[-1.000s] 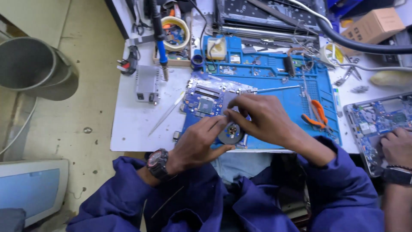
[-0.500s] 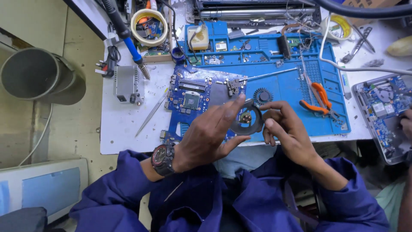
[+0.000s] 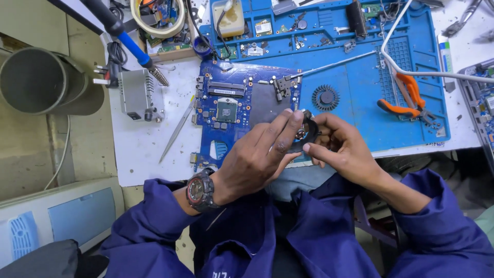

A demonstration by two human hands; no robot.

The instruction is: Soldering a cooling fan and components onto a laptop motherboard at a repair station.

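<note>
The white table [image 3: 139, 149] carries a large blue work mat [image 3: 360, 118], and on the mat's left part lies a blue circuit board [image 3: 242, 103] with a dark plate over its right half and a square chip near its middle. A loose round fan wheel [image 3: 325, 97] sits on the mat just right of the board, and orange-handled pliers [image 3: 406, 98] lie further right, well apart from the hands. A soldering iron with a blue handle [image 3: 128, 44] rests at the upper left beside a small metal box [image 3: 136, 93], with a thin metal pick [image 3: 177, 128] lying on the bare table below them.

Both hands meet above the near edge of the board. The left hand [image 3: 257, 159], a watch on its wrist, and the right hand [image 3: 345, 149] hold a small black ring-shaped fan housing [image 3: 306, 135] between them. The grip of each hand is clamped on the housing, the left with fingertips over its top edge, the right pinching its rim from the side.

This looks like the step of checking or working on the emptied fan housing, lifted clear of the board. The next move probably calls for a steady pinch and careful turning, since the part is small, light and easy to drop among the loose bits on the mat.
</note>
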